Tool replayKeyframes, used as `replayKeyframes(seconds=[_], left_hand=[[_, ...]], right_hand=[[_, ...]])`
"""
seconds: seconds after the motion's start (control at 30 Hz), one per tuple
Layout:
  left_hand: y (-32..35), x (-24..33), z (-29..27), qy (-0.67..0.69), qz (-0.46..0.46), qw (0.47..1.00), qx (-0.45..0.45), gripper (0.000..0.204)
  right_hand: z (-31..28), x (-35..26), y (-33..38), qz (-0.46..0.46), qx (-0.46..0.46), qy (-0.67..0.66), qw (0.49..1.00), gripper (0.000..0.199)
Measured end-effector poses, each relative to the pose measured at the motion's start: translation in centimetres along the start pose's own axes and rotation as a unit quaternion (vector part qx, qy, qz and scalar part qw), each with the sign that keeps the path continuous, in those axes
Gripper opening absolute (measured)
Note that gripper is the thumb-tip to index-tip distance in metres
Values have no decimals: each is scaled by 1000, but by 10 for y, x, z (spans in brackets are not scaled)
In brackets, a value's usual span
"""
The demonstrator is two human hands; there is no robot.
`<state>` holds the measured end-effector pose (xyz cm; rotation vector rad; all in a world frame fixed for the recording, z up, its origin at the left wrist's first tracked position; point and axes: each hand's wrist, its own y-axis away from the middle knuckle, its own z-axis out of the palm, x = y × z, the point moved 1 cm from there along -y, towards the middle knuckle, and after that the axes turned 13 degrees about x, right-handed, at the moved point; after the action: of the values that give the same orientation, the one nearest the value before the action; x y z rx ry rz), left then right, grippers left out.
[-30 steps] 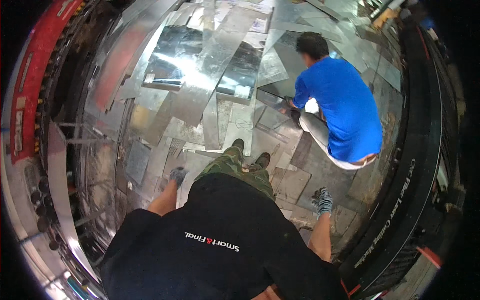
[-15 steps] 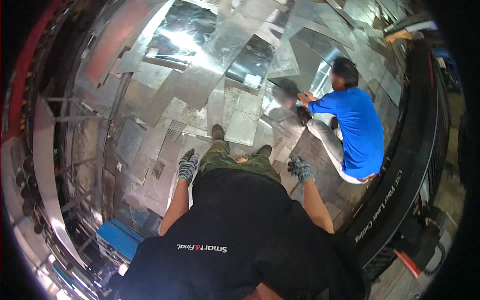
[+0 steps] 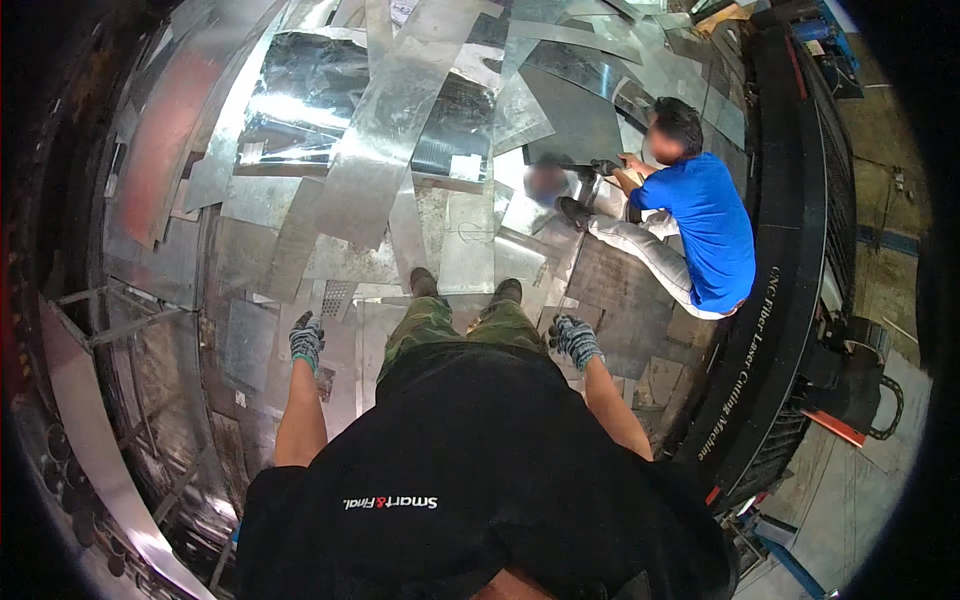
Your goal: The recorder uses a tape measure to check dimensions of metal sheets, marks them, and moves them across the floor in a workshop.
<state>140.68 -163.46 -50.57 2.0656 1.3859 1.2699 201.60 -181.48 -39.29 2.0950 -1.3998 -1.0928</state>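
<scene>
My left hand (image 3: pixel 307 339), in a grey knitted work glove, hangs at my left side with its fingers loosely bent and apart. It holds nothing I can see. On the other side, my right hand (image 3: pixel 574 341) wears a matching glove and hangs half-curled, with nothing visible in it. Neither touches anything. Beneath both hands lie overlapping sheet-metal offcuts; a small perforated metal piece (image 3: pixel 338 300) is close to my left hand, and a dark flat sheet (image 3: pixel 620 305) is beyond my right hand.
A person in a blue shirt (image 3: pixel 708 235) crouches ahead right, hands near a blurred dark object. Along the right runs a long black machine housing (image 3: pixel 745 365). Metal framing (image 3: pixel 135 328) stands at the left. A long loose sheet (image 3: pixel 385 135) and shiny sheets (image 3: pixel 305 95) lie ahead.
The view has shifted and turned slightly. My left hand has swung outward, away from my leg. The crouching person's hands have moved a little, still in the same spot.
</scene>
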Motion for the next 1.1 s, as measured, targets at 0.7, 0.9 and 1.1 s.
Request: replayKeyframes(seconds=[0.7,0.9,1.1], left_hand=[[131,-10,159,-66,40,995,-62,34],[192,-7,242,-62,37,994,-85,40],[217,-9,319,-51,166,969,-175,41]], right_hand=[[-43,106,-169,-71,-53,5,996,47],[-156,135,-192,125,-53,-185,973,35],[-203,167,-187,185,-29,-261,947,25]])
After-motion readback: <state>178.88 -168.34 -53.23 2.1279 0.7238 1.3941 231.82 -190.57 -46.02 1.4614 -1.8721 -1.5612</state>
